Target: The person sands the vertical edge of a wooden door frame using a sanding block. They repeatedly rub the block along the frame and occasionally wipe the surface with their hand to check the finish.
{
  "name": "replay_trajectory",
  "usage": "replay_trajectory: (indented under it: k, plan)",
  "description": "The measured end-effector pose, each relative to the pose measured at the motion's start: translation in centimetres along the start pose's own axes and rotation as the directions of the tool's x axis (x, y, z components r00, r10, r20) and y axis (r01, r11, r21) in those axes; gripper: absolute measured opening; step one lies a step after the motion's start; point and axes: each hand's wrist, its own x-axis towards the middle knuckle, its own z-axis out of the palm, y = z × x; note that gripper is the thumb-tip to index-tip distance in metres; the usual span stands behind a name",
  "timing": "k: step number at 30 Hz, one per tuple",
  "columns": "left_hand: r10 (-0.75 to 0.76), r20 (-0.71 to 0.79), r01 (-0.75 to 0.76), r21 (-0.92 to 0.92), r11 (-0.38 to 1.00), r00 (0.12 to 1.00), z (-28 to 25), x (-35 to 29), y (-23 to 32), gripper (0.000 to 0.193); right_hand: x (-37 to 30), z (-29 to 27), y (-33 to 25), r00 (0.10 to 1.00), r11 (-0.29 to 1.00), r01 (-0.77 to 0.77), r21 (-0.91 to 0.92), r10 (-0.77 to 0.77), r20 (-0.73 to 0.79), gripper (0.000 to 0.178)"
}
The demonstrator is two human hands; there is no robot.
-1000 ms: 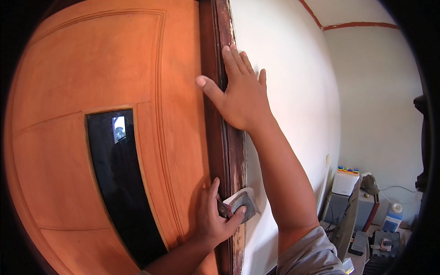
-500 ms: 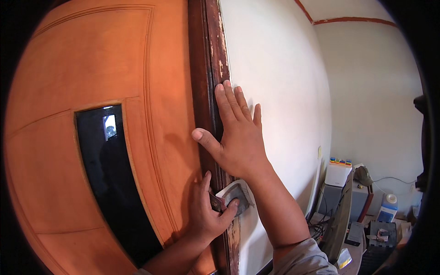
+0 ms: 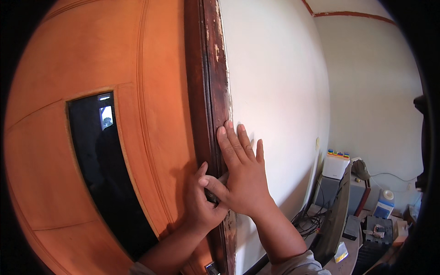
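A dark brown wooden door frame [image 3: 207, 91], its finish worn to pale bare patches along the right edge, runs upright between the orange door and the white wall. My right hand [image 3: 245, 181] lies flat with fingers stretched upward, the fingertips over the frame's right edge and the wall. Just below and left of it, my left hand [image 3: 199, 206] is curled against the frame around a folded piece of sandpaper [image 3: 211, 197]. Only a dark sliver of that piece shows; my right hand and thumb cover the rest.
The orange panelled door [image 3: 169, 105] has a dark glass pane [image 3: 107, 169]. At lower right stand a monitor [image 3: 334, 220], black cables [image 3: 309, 224], a white box-shaped device [image 3: 336, 166], a blue-labelled jug [image 3: 384, 204] and a phone [image 3: 351, 228] on a desk.
My right hand has slid down the frame, and its thumb now overlaps my left hand. The grey sandpaper, plainly seen before, is mostly hidden. The view has shifted slightly.
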Motion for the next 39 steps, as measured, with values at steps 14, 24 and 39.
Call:
replay_trajectory:
  k: [14, 24, 39]
  plan:
    - [0.038, -0.009, -0.038, 0.027, 0.999, 0.999, -0.1, -0.2, 0.5, 0.079, -1.8, -0.3, 0.7, 1.000, 0.993, -0.002, 0.115, 0.003, -0.014, 0.108]
    - [-0.156, 0.066, 0.166, -0.197, 0.966, 0.986, 0.3, -0.8, 0.3, 0.085, 4.6, -0.1, 0.8, 0.988, 0.998, 0.060, -0.019, -0.062, -0.140, 0.107]
    - [-0.115, 0.073, 0.124, -0.130, 0.984, 0.991, -0.1, -0.9, -0.3, 0.089, 2.6, 0.4, 1.2, 0.987, 0.989, 0.066, -0.132, -0.085, -0.139, 0.112]
